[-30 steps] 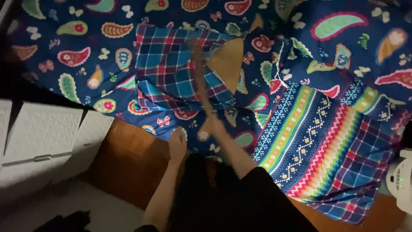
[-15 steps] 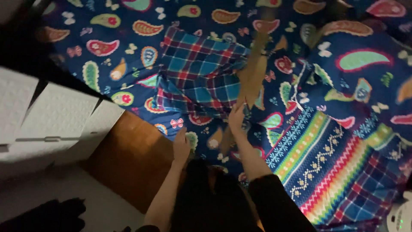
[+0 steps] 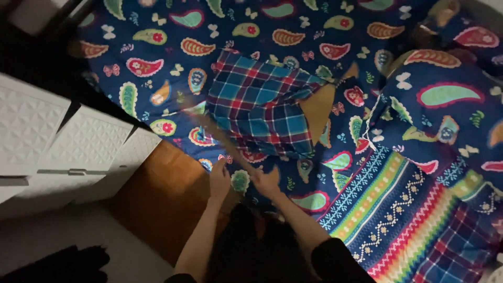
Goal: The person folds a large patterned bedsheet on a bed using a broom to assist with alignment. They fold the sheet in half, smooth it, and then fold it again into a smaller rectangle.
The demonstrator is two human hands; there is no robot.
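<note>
I look down at a bed covered by a navy paisley sheet (image 3: pixel 173 68). My right hand (image 3: pixel 265 182) is closed around the end of a thin brown stick (image 3: pixel 217 136), which is motion-blurred and slants up and left across the sheet, below a blue and red plaid cloth (image 3: pixel 262 105). My left hand (image 3: pixel 219 179) lies on the sheet's near edge beside the right hand, fingers pointing up; its grip is unclear. My dark hair (image 3: pixel 251 246) hangs between my forearms.
A white embossed drawer unit (image 3: pixel 78 152) stands left of the bed, with wooden floor (image 3: pixel 162 204) between. A striped patterned blanket (image 3: pixel 398 209) lies at the lower right and a paisley pillow (image 3: pixel 440 105) at the right. A dark cloth (image 3: pixel 57 264) lies bottom left.
The stick swung from pointing up over the plaid cloth down and left across the sheet. My right hand dropped toward the bed edge, next to my left hand.
</note>
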